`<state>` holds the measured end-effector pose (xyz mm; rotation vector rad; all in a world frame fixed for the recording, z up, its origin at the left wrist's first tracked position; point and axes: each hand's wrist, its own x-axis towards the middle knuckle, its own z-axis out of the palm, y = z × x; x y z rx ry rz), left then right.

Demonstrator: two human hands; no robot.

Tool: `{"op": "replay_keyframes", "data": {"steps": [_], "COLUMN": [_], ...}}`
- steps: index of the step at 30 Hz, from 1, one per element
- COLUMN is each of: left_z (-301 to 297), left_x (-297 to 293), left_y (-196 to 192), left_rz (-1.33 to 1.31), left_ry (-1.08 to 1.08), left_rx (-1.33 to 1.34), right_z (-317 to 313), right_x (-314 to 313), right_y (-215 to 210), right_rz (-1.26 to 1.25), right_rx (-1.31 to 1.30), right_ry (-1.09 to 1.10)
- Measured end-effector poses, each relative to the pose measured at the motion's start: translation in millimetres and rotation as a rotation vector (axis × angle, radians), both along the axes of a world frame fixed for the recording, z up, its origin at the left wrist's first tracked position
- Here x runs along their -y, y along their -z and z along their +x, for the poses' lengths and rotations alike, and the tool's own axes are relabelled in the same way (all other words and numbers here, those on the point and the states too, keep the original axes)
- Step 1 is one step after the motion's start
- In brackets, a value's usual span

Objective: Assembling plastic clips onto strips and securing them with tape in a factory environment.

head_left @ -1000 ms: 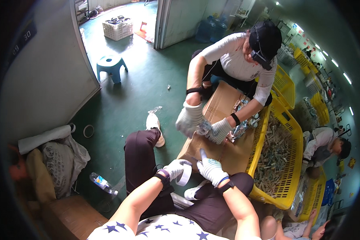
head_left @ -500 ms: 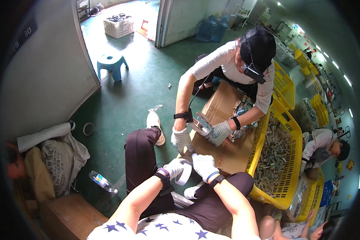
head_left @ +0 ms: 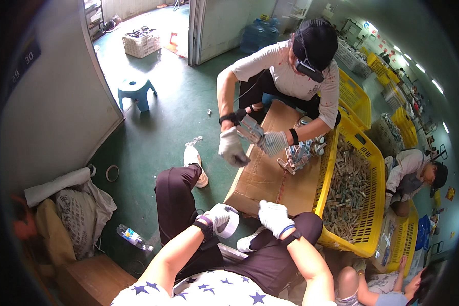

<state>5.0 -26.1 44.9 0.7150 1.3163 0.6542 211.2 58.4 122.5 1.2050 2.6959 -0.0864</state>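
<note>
In my gloved left hand (head_left: 218,216) I hold a roll of white tape (head_left: 231,226), its ring facing right, above my lap. My gloved right hand (head_left: 275,217) is closed beside the near edge of a cardboard box (head_left: 257,176); whatever its fingers pinch, if anything, is too small to make out. Across the box, a co-worker's gloved hands hold a bundle of flat pale clip-like pieces (head_left: 250,128). More such loose pieces (head_left: 298,155) lie heaped on the box top at its right side.
A yellow crate (head_left: 359,249) full of small pieces stands right of the box. A blue stool (head_left: 137,92), a plastic bottle (head_left: 133,237) and a tape ring (head_left: 112,173) are on the green floor to the left. Sacks (head_left: 76,214) lean at far left. Other people sit at right.
My right hand has moved right, away from the co-worker's hand and my left hand. The co-worker has drawn back and lifted the bundle. My left hand keeps the tape roll.
</note>
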Motion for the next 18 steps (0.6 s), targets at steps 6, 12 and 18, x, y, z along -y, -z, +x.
{"op": "replay_keyframes", "data": {"steps": [6, 12, 18], "left_z": [7, 8, 4], "left_x": [-9, -29, -58], "left_y": [15, -44, -99], "left_rz": [0.171, 0.397, 0.287], "left_ry": [-0.137, -0.158, -0.145], "left_rx": [0.217, 0.407, 0.619], "right_z": [33, 13, -2], "right_x": [-35, -13, 3], "right_y": [-3, -9, -54], "right_rz": [0.206, -0.504, -1.384], "right_rx": [0.068, -0.631, -1.086], "right_ry": [0.328, 0.173, 0.229]}}
